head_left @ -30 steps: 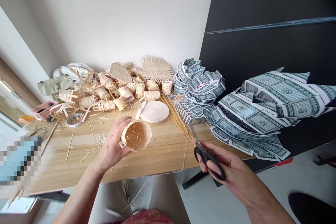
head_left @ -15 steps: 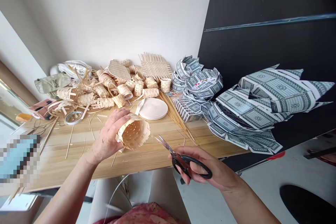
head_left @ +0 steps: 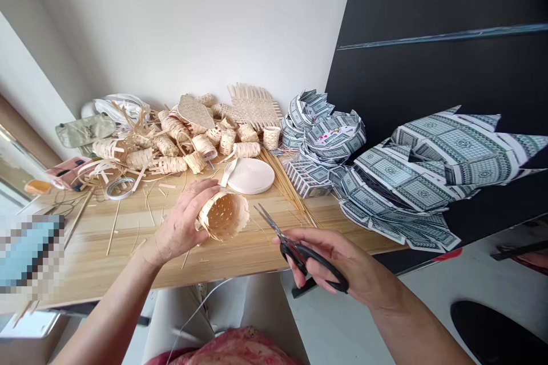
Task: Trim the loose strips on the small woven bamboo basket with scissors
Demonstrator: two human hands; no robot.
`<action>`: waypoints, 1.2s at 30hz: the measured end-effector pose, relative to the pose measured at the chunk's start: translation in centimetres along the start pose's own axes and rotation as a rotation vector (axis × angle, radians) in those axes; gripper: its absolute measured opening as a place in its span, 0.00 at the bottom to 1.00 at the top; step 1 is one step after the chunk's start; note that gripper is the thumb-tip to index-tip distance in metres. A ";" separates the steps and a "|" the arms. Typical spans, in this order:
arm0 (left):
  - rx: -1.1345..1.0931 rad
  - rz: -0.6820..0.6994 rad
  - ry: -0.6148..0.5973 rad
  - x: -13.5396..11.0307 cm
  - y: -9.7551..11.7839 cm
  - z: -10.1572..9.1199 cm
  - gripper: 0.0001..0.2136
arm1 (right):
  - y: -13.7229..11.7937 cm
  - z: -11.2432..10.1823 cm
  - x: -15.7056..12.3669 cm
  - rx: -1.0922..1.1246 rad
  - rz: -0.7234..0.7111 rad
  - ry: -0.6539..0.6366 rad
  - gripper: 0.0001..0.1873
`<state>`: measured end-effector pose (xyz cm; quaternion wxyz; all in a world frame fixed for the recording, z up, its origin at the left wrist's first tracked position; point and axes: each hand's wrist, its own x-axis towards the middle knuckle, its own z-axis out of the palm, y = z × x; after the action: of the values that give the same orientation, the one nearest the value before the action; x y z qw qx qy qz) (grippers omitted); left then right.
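My left hand (head_left: 182, 222) is wrapped round the side of a small woven basket (head_left: 226, 214), whose open mouth faces right and toward me. The fingertips lie over its far side. In my right hand (head_left: 329, 256) is a pair of scissors (head_left: 293, 248) with black handles. Their blades point up and left, slightly parted, a short gap away from the basket's rim. A thin strand shows between the rim and the scissors. Behind the basket lies a flat white roll of strip (head_left: 251, 175), its loose end reaching toward my left hand.
Several small woven baskets (head_left: 169, 145) are heaped at the back left, with a flat woven mat (head_left: 256, 105) beside them. Long thin sticks (head_left: 291, 185) lie mid-table. Folded-card constructions (head_left: 428, 182) fill the right side. A tape roll (head_left: 120, 188) and scraps lie left.
The basket and my left hand have shifted slightly to the right and up, the basket's mouth turning a little. The scissors' blades have risen slightly and still stand apart from the basket.
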<state>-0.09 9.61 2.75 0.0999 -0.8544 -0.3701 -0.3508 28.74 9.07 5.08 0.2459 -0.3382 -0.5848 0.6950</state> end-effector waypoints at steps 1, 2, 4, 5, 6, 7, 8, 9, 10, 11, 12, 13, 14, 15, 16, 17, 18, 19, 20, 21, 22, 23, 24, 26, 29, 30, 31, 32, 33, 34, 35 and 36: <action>0.006 -0.009 -0.015 0.0 0.1 0.0 0.33 | -0.1 0.1 0.1 -0.040 0.016 -0.004 0.25; 0.014 -0.017 -0.029 0.1 0.2 -0.1 0.32 | -0.2 0.2 0.2 -0.082 0.031 -0.013 0.23; 0.032 -0.034 -0.054 0.1 0.4 -0.2 0.31 | -0.3 0.2 0.4 -0.164 0.054 -0.017 0.20; 0.036 -0.041 -0.067 0.1 0.5 -0.2 0.31 | -0.4 0.2 0.5 -0.196 0.063 -0.011 0.20; 0.038 -0.042 -0.076 0.1 0.5 -0.2 0.32 | -0.4 0.2 0.6 -0.220 0.071 -0.001 0.20; 0.040 -0.041 -0.081 0.1 0.5 -0.2 0.32 | -0.5 0.2 0.7 -0.239 0.078 0.010 0.20; 0.042 -0.037 -0.083 0.1 0.5 -0.3 0.32 | -0.5 0.1 0.8 -0.254 0.086 0.018 0.20; 0.044 -0.031 -0.082 0.0 0.5 -0.3 0.32 | -0.6 0.1 0.8 -0.264 0.095 0.025 0.20; 0.048 -0.027 -0.079 0.0 0.5 -0.3 0.32 | -0.6 0.1 0.9 -0.271 0.103 0.028 0.21; 0.052 -0.023 -0.076 0.0 0.5 -0.3 0.31 | -0.7 0.1 0.9 -0.275 0.109 0.031 0.21; 0.056 -0.022 -0.074 0.0 0.5 -0.3 0.31 | -0.7 0.2 0.9 -0.276 0.114 0.034 0.21; 0.060 -0.021 -0.073 0.1 0.5 -0.3 0.31 | -0.7 0.2 1.0 -0.274 0.115 0.036 0.21; 0.064 -0.019 -0.071 0.1 0.5 -0.4 0.31 | -0.7 0.3 1.0 -0.272 0.113 0.038 0.22; 0.067 -0.014 -0.068 0.1 0.5 -0.4 0.30 | -0.7 0.3 1.1 -0.268 0.108 0.037 0.22; 0.069 -0.006 -0.065 0.2 0.6 -0.4 0.30 | -0.7 0.3 1.2 -0.261 0.102 0.036 0.22; 0.071 -0.001 -0.063 0.2 0.7 -0.4 0.30 | -0.6 0.4 1.2 -0.250 0.093 0.034 0.22; 0.075 0.000 -0.065 0.3 0.7 -0.4 0.30 | -0.5 0.4 1.3 -0.236 0.085 0.031 0.22; 0.078 -0.001 -0.068 0.3 0.8 -0.4 0.31 | -0.4 0.4 1.3 -0.223 0.076 0.030 0.21; 0.080 -0.004 -0.073 0.3 0.9 -0.4 0.31 | -0.3 0.5 1.4 -0.212 0.071 0.029 0.20; 0.082 -0.009 -0.081 0.4 1.1 -0.4 0.31 | -0.2 0.5 1.4 -0.206 0.068 0.029 0.19; 0.082 -0.012 -0.088 0.4 1.2 -0.4 0.31 | -0.2 0.5 1.4 -0.203 0.067 0.027 0.18; 0.081 -0.013 -0.093 0.4 1.3 -0.4 0.31 | -0.1 0.5 1.5 -0.198 0.066 0.022 0.17; 0.079 -0.010 -0.097 0.4 1.3 -0.5 0.31 | 0.0 0.4 1.5 -0.190 0.064 0.016 0.16; 0.080 -0.005 -0.101 0.4 1.5 -0.5 0.31 | 0.1 0.3 1.5 -0.165 0.056 0.002 0.16; 0.083 0.003 -0.103 0.4 1.5 -0.6 0.31 | 0.4 0.1 1.5 -0.119 0.042 -0.002 0.14; 0.085 0.007 -0.104 0.5 1.5 -0.6 0.31 | 0.5 0.1 1.5 -0.108 0.043 0.001 0.13; 0.089 0.011 -0.101 0.5 1.5 -0.6 0.30 | 0.5 0.0 1.5 -0.099 0.046 0.005 0.13; 0.094 0.018 -0.097 0.5 1.5 -0.6 0.30 | 0.6 0.0 1.5 -0.090 0.051 0.011 0.13; 0.100 0.025 -0.090 0.5 1.5 -0.5 0.29 | 0.6 0.0 1.5 -0.084 0.057 0.017 0.13; 0.104 0.032 -0.081 0.5 1.6 -0.5 0.29 | 0.6 0.0 1.5 -0.077 0.063 0.023 0.13; 0.107 0.037 -0.073 0.5 1.6 -0.5 0.29 | 0.6 0.0 1.5 -0.068 0.067 0.028 0.13; 0.110 0.039 -0.068 0.4 1.6 -0.5 0.29 | 0.6 0.1 1.5 -0.060 0.067 0.034 0.12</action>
<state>0.96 8.54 3.55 0.1409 -0.8660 -0.3752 -0.2990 27.74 10.04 4.22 0.2220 -0.3765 -0.5896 0.6792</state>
